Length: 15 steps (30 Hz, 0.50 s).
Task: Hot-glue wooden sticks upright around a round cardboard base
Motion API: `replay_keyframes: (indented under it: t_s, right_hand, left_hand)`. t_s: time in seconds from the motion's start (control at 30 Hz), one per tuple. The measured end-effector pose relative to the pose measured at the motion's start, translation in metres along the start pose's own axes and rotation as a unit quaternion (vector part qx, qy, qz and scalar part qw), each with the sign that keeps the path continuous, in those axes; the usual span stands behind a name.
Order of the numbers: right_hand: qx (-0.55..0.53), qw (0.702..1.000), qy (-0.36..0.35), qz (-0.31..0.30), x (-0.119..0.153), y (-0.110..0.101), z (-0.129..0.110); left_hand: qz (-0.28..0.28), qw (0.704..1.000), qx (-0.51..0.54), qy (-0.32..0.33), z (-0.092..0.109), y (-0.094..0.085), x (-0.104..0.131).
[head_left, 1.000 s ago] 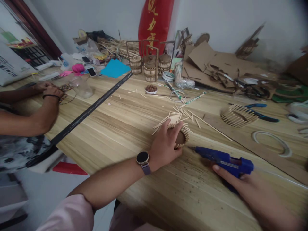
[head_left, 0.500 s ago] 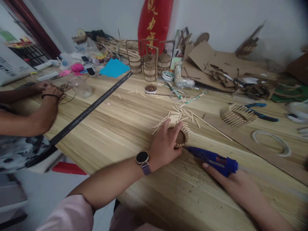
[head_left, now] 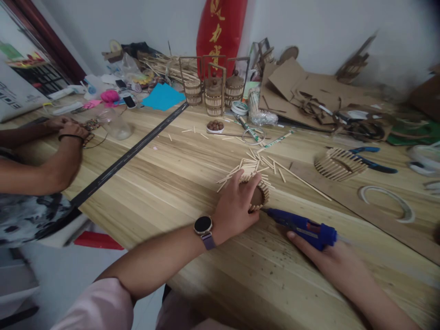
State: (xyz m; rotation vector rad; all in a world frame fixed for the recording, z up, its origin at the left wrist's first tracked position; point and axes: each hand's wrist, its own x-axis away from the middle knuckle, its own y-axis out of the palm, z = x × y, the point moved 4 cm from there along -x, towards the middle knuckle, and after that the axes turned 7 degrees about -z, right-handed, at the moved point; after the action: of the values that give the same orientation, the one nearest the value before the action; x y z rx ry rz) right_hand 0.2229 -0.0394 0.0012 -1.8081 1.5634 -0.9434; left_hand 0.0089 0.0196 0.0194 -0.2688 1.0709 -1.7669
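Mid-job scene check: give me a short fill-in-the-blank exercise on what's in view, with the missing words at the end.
1. The right hand grips a blue ____.
2. The left hand holds a round stick-walled piece, and on that arm is a ____.
3. The paper sheets beyond the black strip's far end are ____.
4. The banner with gold characters is ____.

Missing words: glue gun; wristwatch; blue; red.

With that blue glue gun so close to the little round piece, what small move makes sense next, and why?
Probably a small dab of glue on the rim of the round piece: the right hand holds the blue glue gun with its nozzle right by that rim, the left hand steadies the piece, and loose sticks lie close by.
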Motion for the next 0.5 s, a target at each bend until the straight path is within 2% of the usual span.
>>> replay_keyframes:
  t_s: [0.37, 0.5]
  right_hand:
    - [0.012, 1.000, -0.017, 0.008, -0.0015, -0.0008, -0.0059]
    - [0.000, 0.999, -0.001, 0.047, -0.0004, 0.0014, -0.0012]
  left_hand:
    - [-0.006, 1.000, 0.010, -0.011, 0.0004, -0.0011, 0.0000]
    - [-0.007, 1.000, 0.009, -0.007, 0.0005, -0.0006, 0.0001]
